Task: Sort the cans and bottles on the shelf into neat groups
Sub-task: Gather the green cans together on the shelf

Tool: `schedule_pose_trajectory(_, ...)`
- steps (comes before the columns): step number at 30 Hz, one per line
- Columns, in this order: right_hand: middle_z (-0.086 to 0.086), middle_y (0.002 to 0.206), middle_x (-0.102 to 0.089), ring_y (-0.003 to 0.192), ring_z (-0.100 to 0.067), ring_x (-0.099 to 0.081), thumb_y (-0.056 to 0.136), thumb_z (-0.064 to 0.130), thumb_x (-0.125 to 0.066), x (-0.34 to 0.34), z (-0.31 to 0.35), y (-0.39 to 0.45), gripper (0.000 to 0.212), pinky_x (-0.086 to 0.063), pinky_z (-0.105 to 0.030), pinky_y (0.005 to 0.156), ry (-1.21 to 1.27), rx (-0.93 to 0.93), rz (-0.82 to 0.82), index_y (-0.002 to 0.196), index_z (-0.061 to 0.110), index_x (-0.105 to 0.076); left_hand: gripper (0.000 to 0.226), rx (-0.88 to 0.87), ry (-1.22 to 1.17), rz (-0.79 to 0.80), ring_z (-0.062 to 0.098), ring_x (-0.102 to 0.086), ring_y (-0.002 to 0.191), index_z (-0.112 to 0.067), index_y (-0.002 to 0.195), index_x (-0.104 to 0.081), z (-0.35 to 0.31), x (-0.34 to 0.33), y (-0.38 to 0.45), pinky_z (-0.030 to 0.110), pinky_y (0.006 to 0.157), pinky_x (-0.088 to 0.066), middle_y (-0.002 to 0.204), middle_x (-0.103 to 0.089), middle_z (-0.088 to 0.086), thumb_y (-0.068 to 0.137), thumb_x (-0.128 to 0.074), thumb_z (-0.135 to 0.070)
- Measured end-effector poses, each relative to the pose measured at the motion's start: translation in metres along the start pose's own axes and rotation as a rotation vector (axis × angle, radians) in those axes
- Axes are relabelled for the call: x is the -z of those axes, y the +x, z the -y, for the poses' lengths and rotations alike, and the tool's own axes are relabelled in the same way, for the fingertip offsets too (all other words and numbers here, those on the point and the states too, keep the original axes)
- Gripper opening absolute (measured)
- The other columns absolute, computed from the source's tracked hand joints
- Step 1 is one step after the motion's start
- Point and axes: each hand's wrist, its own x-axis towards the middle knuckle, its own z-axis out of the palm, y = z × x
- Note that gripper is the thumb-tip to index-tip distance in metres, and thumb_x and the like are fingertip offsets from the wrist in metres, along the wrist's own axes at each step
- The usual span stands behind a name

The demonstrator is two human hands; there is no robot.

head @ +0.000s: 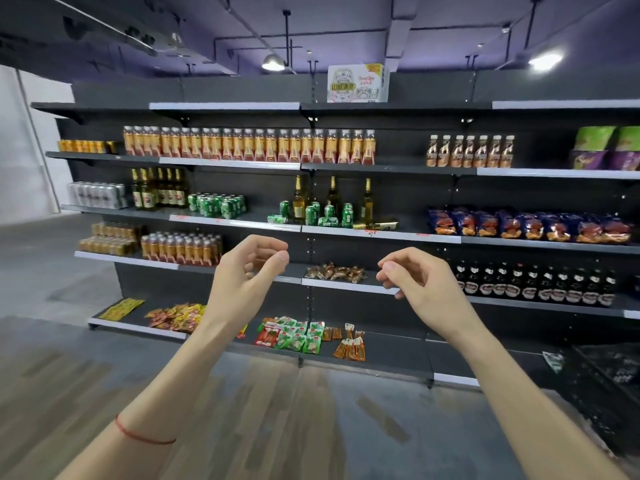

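On the middle shelf (381, 233) stands a mixed cluster: several green cans (311, 214), some toppled like the green can (277, 219) at the left, three upright glass bottles (299, 199), and one bottle lying flat (379, 225). Further left, a tidy group of green cans (216, 204) sits beside a row of upright bottles (157, 192). My left hand (247, 271) and my right hand (415, 275) hover in front of the shelves, below the cluster. Their fingers are loosely curled and hold nothing.
Silver cans (95, 195) fill the shelf's far left. Orange drink bottles (249, 145) line the shelf above, blue snack bags (526, 225) lie to the right, dark bottles (533, 282) below them. Candy and snack packets (294, 336) cover the lower shelves. Wood floor lies in front.
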Motion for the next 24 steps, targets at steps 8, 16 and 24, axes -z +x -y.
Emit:
schedule_pose_trajectory(8, 0.005, 0.091, -0.077, 0.090, -0.013, -0.072, 0.100, 0.023, -0.061, -0.008, -0.093, 0.100, 0.011, -0.061, -0.041, 0.084, -0.005, -0.033, -0.050, 0.098, 0.027, -0.071, 0.012, 0.014, -0.029, 0.049, 0.023, -0.074, 0.093, -0.026, 0.104, -0.073, 0.087, -0.064, 0.096, 0.049, 0.084, -0.062, 0.094, -0.077, 0.001, 0.094, -0.069, -0.032)
schedule_pose_trajectory(16, 0.010, 0.089, -0.077, 0.088, -0.010, -0.072, 0.100, 0.027, -0.060, -0.024, -0.180, 0.231, 0.011, -0.061, -0.040, 0.082, 0.033, -0.049, -0.046, 0.097, 0.028, -0.071, 0.018, 0.032, -0.010, 0.052, 0.024, -0.074, 0.092, -0.027, 0.101, -0.074, 0.156, -0.120, 0.211, 0.054, 0.085, -0.059, 0.094, -0.077, 0.004, 0.090, -0.067, -0.038)
schedule_pose_trajectory(24, 0.009, 0.089, -0.077, 0.087, -0.008, -0.072, 0.100, 0.025, -0.060, -0.058, -0.245, 0.333, 0.011, -0.060, -0.036, 0.081, 0.052, -0.075, 0.007, 0.098, 0.027, -0.071, 0.018, 0.084, 0.011, 0.027, 0.021, -0.075, 0.094, -0.029, 0.101, -0.074, 0.241, -0.138, 0.291, 0.052, 0.087, -0.060, 0.093, -0.078, 0.000, 0.089, -0.067, -0.041)
